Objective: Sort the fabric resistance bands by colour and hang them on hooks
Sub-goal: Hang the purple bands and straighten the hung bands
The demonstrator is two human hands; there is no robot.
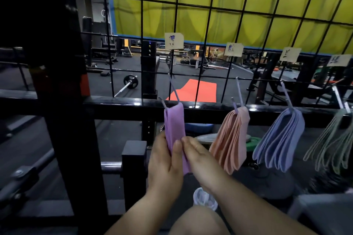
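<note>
Four bunches of fabric bands hang from hooks on a black wire grid [210, 7]. Leftmost are the purple bands [174, 122] on a hook [172, 89]. To their right hang the peach bands [232, 139], the blue bands [280, 139] and the green bands [332, 143]. My left hand [164, 160] grips the lower part of the purple bands, thumb on the front. My right hand [198, 156] presses flat against their right side with straight fingers. The purple bands' lower end is hidden between my hands.
Paper labels [174, 40] are clipped to the grid above each hook. A black steel rack [63, 101] stands to the left, with a horizontal bar [122, 104] behind the hooks. Weight plates [252, 144] lie below the bands. A grey box corner [324, 213] sits at lower right.
</note>
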